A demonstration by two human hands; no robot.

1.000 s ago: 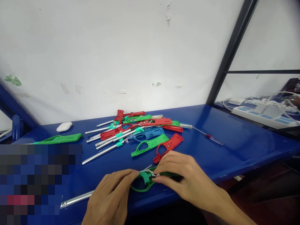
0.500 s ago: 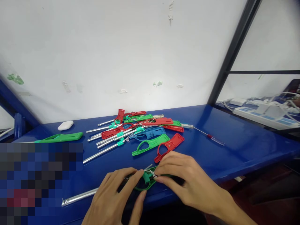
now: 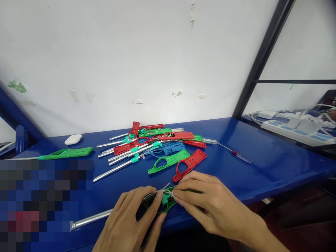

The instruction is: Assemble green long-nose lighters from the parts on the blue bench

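A long-necked lighter with an opened green handle (image 3: 165, 201) lies at the front edge of the desk. Its silver tube (image 3: 91, 219) points left. My left hand (image 3: 128, 217) is closed around the handle where the tube joins it, thumb at the near side. White wire (image 3: 168, 191) runs over the green trigger part inside. At the handle's right portion, my right hand (image 3: 214, 199) pinches this wire between thumb and forefinger. My fingers cover much of the handle's inside. Just beyond my right hand lies a red handle half (image 3: 193, 161), beside a green handle half (image 3: 170, 161).
Behind them is a pile of silver lighter tubes (image 3: 114, 173) and coloured handle halves, with a blue handle half (image 3: 168, 148). A whole green lighter (image 3: 67, 153) and a white case (image 3: 73, 139) lie left. A thin screwdriver (image 3: 241, 156) lies right. The blue desk (image 3: 262, 161) meets a wall.
My left hand and the lighter have shifted very slightly to the right. My right fingers have moved slightly at the wire, keeping their pinch. The pile has stayed put.
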